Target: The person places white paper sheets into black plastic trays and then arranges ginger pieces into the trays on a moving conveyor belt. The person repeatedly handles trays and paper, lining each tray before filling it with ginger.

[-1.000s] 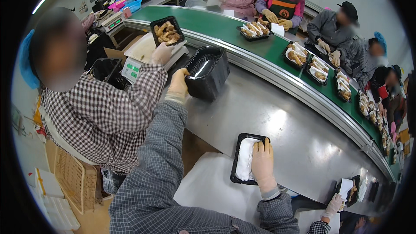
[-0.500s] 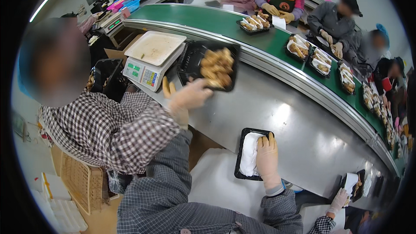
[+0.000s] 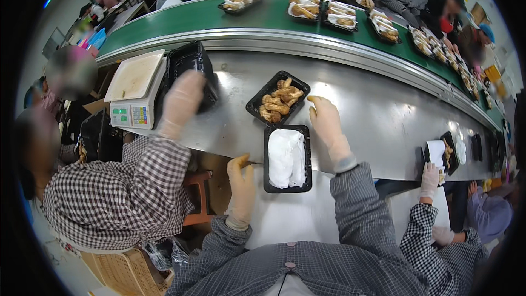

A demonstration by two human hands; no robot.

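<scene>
In front of me a black plastic tray [image 3: 309,156] holds a folded white liner [image 3: 286,159] that looks like soft paper. Touching its far end is a second black tray [image 3: 253,107], tilted at an angle and filled with brown mushrooms [image 3: 282,101]. My right hand [image 3: 327,123], in a pale glove, hovers beside the mushroom tray's right corner, fingers apart and holding nothing. To the left of the lined tray, my gloved left hand [image 3: 240,186] is raised near the table edge, empty, its fingers spread.
A co-worker's gloved hand [image 3: 183,101] blurs over stacked black trays [image 3: 189,57] on the left, beside a scale [image 3: 131,85]. Filled trays ride the green conveyor [image 3: 164,26] across the back. At right another worker's hand [image 3: 430,178] touches white sheets by a tray.
The mushroom tray, earlier in the co-worker's hand, now stands on the table. My right hand has let go of the lined tray. My left hand has drawn nearer to me. My view has turned left.
</scene>
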